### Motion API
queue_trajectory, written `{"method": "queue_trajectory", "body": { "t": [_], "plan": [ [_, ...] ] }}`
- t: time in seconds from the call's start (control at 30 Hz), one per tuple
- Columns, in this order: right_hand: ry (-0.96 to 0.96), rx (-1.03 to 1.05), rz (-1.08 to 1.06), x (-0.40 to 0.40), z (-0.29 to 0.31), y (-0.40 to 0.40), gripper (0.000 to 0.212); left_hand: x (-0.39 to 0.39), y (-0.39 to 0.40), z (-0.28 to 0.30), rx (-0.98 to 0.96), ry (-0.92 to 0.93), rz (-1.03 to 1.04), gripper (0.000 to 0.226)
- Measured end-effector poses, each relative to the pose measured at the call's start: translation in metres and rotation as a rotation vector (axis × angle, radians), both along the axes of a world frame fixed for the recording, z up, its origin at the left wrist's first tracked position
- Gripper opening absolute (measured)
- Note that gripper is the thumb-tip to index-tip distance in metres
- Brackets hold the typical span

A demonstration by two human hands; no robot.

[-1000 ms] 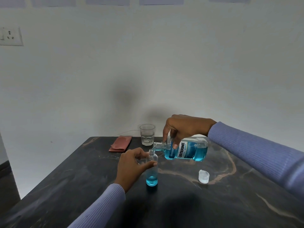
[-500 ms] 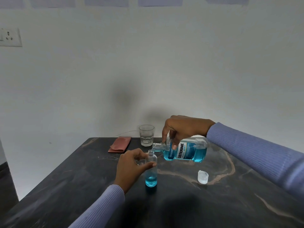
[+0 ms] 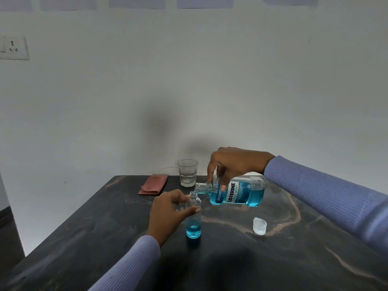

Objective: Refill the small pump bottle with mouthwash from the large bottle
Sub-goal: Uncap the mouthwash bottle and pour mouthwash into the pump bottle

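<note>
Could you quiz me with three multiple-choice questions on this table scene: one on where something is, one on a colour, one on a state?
1. Where does the clear cap lie?
A. on the table, right of the small bottle
B. inside the glass
C. on the red cloth

2. What colour is the liquid in the small bottle?
A. green
B. blue
C. orange

3. How is the large bottle held?
A. upright
B. upside down
C. tipped on its side, mouth over the small bottle

Answers: 1 A, it sits on the dark table. 2 B, blue fills its bottom part. 3 C, the right hand tilts it; the left hand steadies the small bottle.
</note>
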State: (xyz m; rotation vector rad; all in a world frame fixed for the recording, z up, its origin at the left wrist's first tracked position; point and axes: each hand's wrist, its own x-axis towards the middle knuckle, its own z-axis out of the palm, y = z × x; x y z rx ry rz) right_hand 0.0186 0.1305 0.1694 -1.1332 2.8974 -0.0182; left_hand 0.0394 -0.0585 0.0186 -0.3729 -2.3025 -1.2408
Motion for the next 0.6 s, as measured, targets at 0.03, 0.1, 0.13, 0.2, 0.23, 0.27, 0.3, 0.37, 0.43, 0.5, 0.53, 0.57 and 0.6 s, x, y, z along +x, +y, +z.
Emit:
{"method": "queue_trajectory", "body": {
  "t": [0.03,0.1,0.13,0.2,0.23,0.27,0.3,0.37,0.43,0.5,0.53,0.57,0.6],
  "plan": [
    [0.001,0.001,-0.002,-0.0001,0.0000,-0.0001,0.032,-0.0001,0.0000,0.0000,0.001,0.000,0.001,0.035],
    [0.003,0.001,-0.004,-0.0003,0.0001,-0.0002,0.033,-0.0007,-0.0001,-0.0002,-0.001,-0.001,0.003,0.035],
    [0.003,0.001,-0.004,-0.0006,0.0001,-0.0002,0.033,-0.0011,-0.0002,-0.0005,-0.002,-0.002,0.002,0.035],
    [0.003,0.004,-0.003,-0.0009,0.0001,-0.0004,0.033,-0.0013,-0.0003,-0.0009,-0.002,-0.006,-0.001,0.036],
    [0.004,0.006,-0.003,-0.0011,0.0002,-0.0006,0.033,-0.0010,-0.0002,-0.0007,0.001,-0.011,-0.002,0.037],
    [0.004,0.008,-0.002,-0.0013,0.0000,-0.0005,0.033,-0.0005,-0.0001,-0.0004,0.005,-0.015,-0.005,0.040],
    [0.004,0.009,0.000,-0.0014,0.0000,-0.0004,0.033,-0.0001,0.0001,0.0000,0.011,-0.018,-0.007,0.043],
    [0.001,0.014,0.001,-0.0016,-0.0003,-0.0001,0.033,0.0004,0.0002,0.0002,0.012,-0.019,-0.009,0.044],
    [0.000,0.019,0.003,-0.0020,0.0000,0.0000,0.033,-0.0001,0.0001,-0.0002,0.007,-0.014,-0.004,0.039],
    [0.003,0.021,0.006,-0.0023,0.0004,-0.0004,0.032,-0.0006,-0.0002,-0.0004,0.006,-0.005,-0.001,0.035],
    [0.004,0.021,0.007,-0.0023,0.0006,-0.0005,0.032,-0.0006,-0.0002,-0.0003,0.007,-0.003,-0.002,0.035],
    [0.005,0.021,0.007,-0.0024,0.0006,-0.0007,0.032,-0.0006,-0.0001,-0.0002,0.009,-0.003,-0.005,0.035],
    [0.004,0.023,0.007,-0.0026,0.0005,-0.0008,0.032,-0.0006,0.0001,-0.0001,0.010,-0.003,-0.006,0.035]
  ]
}}
